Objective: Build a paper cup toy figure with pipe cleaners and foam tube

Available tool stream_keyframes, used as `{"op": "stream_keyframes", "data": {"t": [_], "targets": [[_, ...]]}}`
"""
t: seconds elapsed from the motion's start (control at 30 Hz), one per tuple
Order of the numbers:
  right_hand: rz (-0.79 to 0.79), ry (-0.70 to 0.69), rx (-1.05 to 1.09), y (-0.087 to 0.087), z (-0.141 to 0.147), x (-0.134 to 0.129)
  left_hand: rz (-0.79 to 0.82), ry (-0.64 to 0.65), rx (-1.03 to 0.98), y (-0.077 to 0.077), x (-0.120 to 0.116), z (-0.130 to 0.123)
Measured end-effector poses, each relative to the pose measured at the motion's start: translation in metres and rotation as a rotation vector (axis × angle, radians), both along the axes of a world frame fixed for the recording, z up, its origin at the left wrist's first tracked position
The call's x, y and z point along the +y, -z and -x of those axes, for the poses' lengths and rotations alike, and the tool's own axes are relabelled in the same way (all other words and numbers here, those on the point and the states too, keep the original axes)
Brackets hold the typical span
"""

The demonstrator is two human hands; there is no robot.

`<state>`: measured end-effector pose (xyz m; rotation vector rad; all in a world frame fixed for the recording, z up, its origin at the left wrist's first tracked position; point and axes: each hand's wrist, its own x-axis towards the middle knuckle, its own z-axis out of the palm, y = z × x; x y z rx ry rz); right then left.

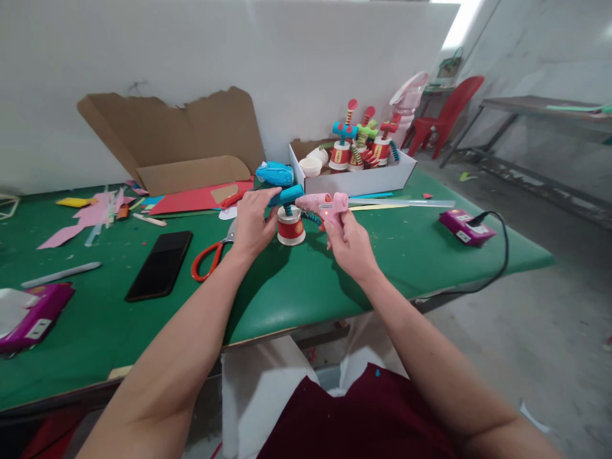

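Between my hands a red and white paper cup (pixel 291 228) stands upside down on the table. A blue paper tube (pixel 287 195) sits above it on a dark coiled paper spring, and another spring (pixel 312 218) sticks out at the side. My left hand (pixel 257 220) grips the tube's left end; its fingertips are partly hidden. In my right hand (pixel 350 245) is a pink glue gun (pixel 326 205), its nozzle close to the tube and cup. A long clear glue stick (pixel 401 203) juts from its back. Orange-handled scissors (pixel 210 260) lie beside my left wrist.
A white box (pixel 358 183) at the back holds several similar cup figures (pixel 340 155). On the left are a black phone (pixel 160 265), a grey pen (pixel 62 274) and paper scraps. A purple power strip (pixel 466 227) with a black cord lies right. Cardboard (pixel 176 137) leans behind.
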<state>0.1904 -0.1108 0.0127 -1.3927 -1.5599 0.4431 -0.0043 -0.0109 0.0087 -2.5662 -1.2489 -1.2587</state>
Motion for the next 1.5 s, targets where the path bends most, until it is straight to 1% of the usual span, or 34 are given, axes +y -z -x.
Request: {"op": "stream_keyframes", "data": {"t": [0.47,0.73,0.97,1.17,1.23,1.27,1.4,1.5], "targets": [[-0.013,0.007,0.015,0.001,-0.001,0.001,-0.007,-0.008,0.013,0.001,0.001,0.001],[-0.033,0.026,-0.021,0.0,-0.002,0.002,-0.013,-0.005,0.002,0.0,0.0,0.0],[-0.019,0.022,0.001,-0.002,-0.002,0.003,-0.012,-0.005,0.022,0.001,0.001,0.001],[-0.08,0.035,-0.036,0.002,-0.005,0.005,0.011,0.008,-0.001,0.0,0.0,0.0],[-0.073,0.034,0.035,0.004,-0.006,0.006,0.011,0.004,-0.008,-0.001,-0.001,0.0],[-0.044,0.026,0.106,0.005,-0.006,0.006,0.008,0.002,-0.012,-0.001,-0.001,0.0],[0.163,-0.071,0.551,0.005,-0.006,0.004,-0.005,0.002,-0.024,0.0,0.0,0.0],[0.255,-0.125,0.819,0.001,-0.013,-0.001,-0.014,0.006,-0.031,0.001,0.0,0.0]]}}
